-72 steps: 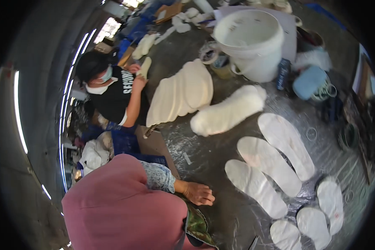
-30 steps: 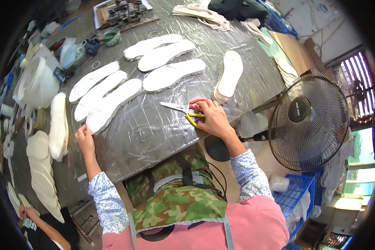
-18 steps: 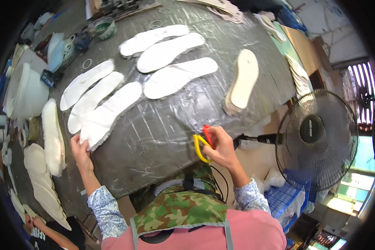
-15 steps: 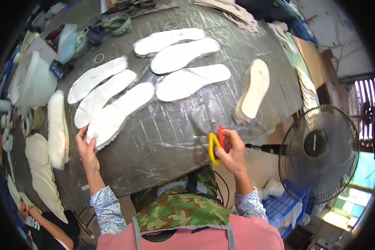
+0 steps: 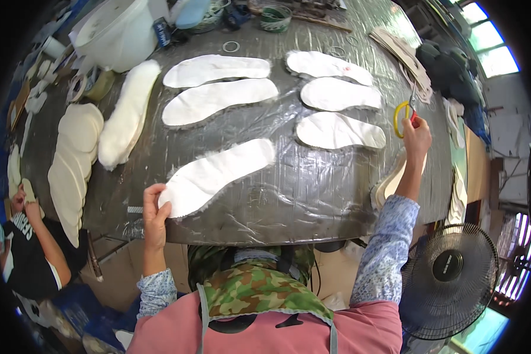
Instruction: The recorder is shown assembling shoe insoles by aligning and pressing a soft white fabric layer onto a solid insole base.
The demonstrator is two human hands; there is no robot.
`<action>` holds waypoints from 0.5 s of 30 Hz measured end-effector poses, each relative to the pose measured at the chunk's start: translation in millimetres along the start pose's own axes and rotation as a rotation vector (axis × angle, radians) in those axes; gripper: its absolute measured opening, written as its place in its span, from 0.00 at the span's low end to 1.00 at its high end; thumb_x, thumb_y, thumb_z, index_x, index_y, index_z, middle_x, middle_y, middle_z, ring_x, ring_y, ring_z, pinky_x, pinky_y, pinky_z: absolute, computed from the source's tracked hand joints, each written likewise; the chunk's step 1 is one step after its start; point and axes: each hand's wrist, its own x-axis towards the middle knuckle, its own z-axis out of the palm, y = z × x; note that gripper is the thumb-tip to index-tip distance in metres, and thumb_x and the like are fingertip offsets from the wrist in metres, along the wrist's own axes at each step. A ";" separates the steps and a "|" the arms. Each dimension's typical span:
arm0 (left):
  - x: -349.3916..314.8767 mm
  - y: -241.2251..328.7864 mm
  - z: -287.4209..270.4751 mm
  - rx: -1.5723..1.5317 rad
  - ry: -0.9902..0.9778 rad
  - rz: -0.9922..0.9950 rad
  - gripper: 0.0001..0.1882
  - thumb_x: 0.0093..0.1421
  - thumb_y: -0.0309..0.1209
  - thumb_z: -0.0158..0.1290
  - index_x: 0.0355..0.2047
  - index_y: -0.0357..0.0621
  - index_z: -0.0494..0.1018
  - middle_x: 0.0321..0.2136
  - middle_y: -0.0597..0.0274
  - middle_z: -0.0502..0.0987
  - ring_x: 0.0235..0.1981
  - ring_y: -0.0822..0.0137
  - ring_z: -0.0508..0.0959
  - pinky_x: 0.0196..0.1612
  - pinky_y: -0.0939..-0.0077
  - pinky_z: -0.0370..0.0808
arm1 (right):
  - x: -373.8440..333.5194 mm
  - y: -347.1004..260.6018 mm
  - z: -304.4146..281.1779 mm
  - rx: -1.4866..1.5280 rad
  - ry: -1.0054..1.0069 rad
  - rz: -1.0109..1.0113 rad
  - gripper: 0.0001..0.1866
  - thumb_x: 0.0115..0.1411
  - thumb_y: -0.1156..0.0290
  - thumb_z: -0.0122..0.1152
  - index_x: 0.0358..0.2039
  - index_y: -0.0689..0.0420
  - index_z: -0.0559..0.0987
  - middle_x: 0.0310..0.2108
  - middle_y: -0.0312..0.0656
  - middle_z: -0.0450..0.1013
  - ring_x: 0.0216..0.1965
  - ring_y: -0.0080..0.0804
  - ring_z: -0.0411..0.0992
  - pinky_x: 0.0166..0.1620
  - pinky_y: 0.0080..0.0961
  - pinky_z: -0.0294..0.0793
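Observation:
A white fleecy insole [image 5: 218, 177] is pinched at its near left end by my left hand [image 5: 156, 217], thumb on top. The insole lies flat or nearly flat on the dark, plastic-covered table [image 5: 271, 206]. In my right hand [image 5: 416, 138] are scissors [image 5: 397, 118] with yellow and red handles, blades pointing away from me, at the table's right side. Two white insoles [image 5: 215, 71] lie beyond the one I hold. Three more [image 5: 341, 131] are grouped to the right. My right forearm partly covers a cream insole stack [image 5: 389, 184].
At left are a fluffy insole stack [image 5: 130, 115] and fanned cream insoles [image 5: 71, 168]. A white bucket [image 5: 118, 38] and green basket [image 5: 275, 19] stand farther back. Flat cream pieces [image 5: 402, 56] lie far right. A black fan [image 5: 451, 280] stands at right; another person's hands [image 5: 25, 200] work at left.
My left hand has drawn its insole away from the two beside it, toward me. My right hand has carried the scissors far out to the right. The view has shifted too.

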 end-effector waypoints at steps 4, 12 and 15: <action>-2.1 1.3 1.3 0.246 -0.035 0.057 0.09 0.59 0.23 0.45 0.40 0.43 0.71 0.45 0.62 0.69 0.50 0.69 0.67 0.57 0.75 0.59 | 12.3 -10.9 10.3 -0.004 -0.066 0.062 0.24 0.49 0.58 0.63 0.43 0.61 0.80 0.35 0.50 0.79 0.37 0.43 0.78 0.45 0.34 0.74; -0.1 13.8 2.2 0.420 -0.011 0.177 0.18 0.67 0.38 0.38 0.38 0.38 0.73 0.43 0.53 0.72 0.49 0.58 0.71 0.55 0.70 0.62 | 34.1 18.4 48.2 -0.334 -0.140 -0.016 0.22 0.49 0.59 0.62 0.43 0.57 0.81 0.41 0.49 0.77 0.44 0.45 0.76 0.49 0.36 0.73; 6.6 14.2 3.0 0.489 -0.050 0.193 0.19 0.65 0.35 0.38 0.46 0.37 0.73 0.47 0.51 0.72 0.52 0.57 0.70 0.58 0.70 0.62 | 69.2 67.0 66.5 -0.256 -0.223 0.013 0.20 0.50 0.61 0.61 0.44 0.54 0.81 0.41 0.48 0.79 0.44 0.44 0.76 0.47 0.36 0.73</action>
